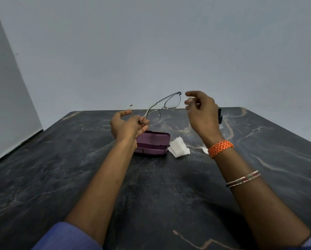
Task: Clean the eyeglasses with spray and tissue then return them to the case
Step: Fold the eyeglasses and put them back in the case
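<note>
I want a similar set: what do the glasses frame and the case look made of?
The eyeglasses frame looks like thin dark metal: wire-slim rims and a slight sheen. The case looks like hard purple plastic or leatherette with a matte finish; its rigid box shape and dull surface suggest so, though I cannot tell which.

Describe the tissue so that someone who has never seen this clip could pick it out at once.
Start from the dark marbled table and find the purple eyeglass case lying near its middle, below the left hand holding the eyeglasses. The tissue lies on the table just right of the case. It is the only white, crumpled, soft thing there.
</note>
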